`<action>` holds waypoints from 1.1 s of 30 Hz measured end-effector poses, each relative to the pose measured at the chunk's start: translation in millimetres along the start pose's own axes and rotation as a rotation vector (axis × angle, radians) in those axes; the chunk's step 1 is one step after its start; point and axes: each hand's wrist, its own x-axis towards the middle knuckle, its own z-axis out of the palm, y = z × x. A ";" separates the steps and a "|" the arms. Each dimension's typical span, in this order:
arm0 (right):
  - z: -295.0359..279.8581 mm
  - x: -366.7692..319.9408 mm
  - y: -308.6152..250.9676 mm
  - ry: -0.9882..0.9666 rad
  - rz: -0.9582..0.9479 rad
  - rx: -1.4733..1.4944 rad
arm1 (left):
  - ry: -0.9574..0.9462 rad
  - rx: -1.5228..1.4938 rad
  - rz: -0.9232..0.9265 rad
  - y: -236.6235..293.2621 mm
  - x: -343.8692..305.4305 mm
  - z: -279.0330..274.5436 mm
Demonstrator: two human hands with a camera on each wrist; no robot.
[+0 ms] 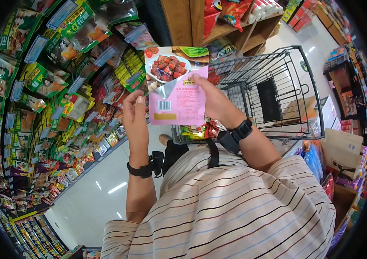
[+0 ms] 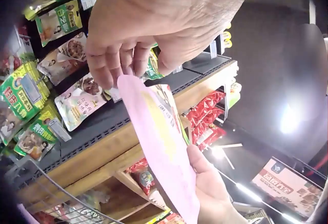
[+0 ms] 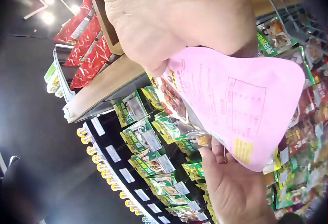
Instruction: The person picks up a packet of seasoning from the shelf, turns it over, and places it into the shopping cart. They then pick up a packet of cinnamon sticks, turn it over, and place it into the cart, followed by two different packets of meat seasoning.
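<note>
Beside pouch (image 1: 178,105), left hand (image 1: 136,115) half-curled

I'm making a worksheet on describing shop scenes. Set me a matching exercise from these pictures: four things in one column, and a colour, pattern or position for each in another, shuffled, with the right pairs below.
Things
1. Packet
2. Shopping cart
3. Shirt
4. Right hand

Descriptions
A. Pale, with thin dark, reddish and blue stripes
B. Pink in its lower part, with a food photo above
C. Thumb on the front of the packet, at its right side in the head view
D. Dark, with open wire sides

Right pairs: 1-B, 2-D, 3-A, 4-C
</note>
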 end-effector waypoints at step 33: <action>-18.8 10.3 -4.6 0.221 -0.182 -0.364 | -0.106 -0.391 -0.292 -10.4 -13.0 6.5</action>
